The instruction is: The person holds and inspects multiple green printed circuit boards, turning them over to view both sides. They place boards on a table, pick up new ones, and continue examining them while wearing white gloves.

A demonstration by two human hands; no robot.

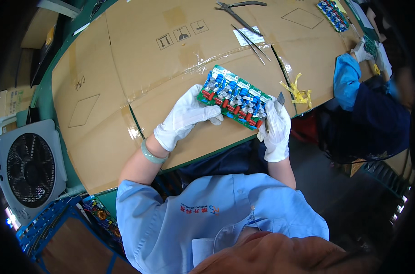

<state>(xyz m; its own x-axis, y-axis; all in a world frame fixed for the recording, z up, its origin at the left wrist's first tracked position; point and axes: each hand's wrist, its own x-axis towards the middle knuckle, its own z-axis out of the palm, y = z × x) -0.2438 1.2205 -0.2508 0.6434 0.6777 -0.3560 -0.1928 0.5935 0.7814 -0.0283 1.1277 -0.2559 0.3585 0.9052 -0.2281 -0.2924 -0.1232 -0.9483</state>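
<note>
Above the cardboard near the table's front edge, a green circuit board (pixel 235 98) is held tilted, its right end lower. Blue and clear round parts crowd its top, and a row of red cylindrical parts runs along the near edge. My left hand (pixel 185 115), in a white glove, grips the board's left end with the thumb along the near edge. Closed on the right end is my right hand (pixel 277 129), also gloved. A small flat grey piece (pixel 281 98), like a blade, sticks up by the right fingers; how it is held is hidden.
Flattened cardboard (pixel 171 68) covers the table. Pliers (pixel 239 14) and tweezers (pixel 252 44) lie at the far side, by a white paper label. Yellow strips (pixel 299 91) lie to the right. A co-worker's gloved hand (pixel 363 50) and another board (pixel 333 15) are far right. A fan (pixel 30 169) stands left.
</note>
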